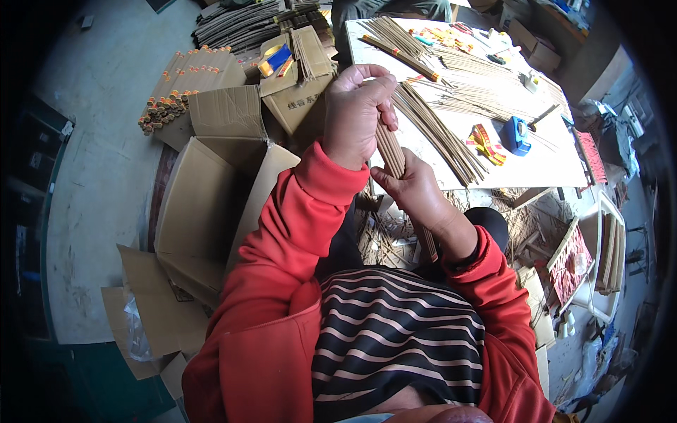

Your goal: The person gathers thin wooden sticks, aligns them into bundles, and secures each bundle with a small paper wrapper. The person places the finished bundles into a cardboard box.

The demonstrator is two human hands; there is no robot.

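A bundle of thin brown incense sticks is held at a slant in front of my body, its lower part passing below my right hand. My left hand is closed around the upper end, fingers curled and partly turned away. Lower down, my right hand grips the same bundle, thumb pressed along its side. Loose incense sticks lie on the white table just beyond my hands. Beside them are red and yellow paper bands and a blue tape dispenser.
An open cardboard box stands to the left. Behind it, banded stick bundles are stacked, and a closed carton carries a blue and yellow item. Broken sticks litter the floor under the table. A white crate sits at right. Another person's legs show beyond the table.
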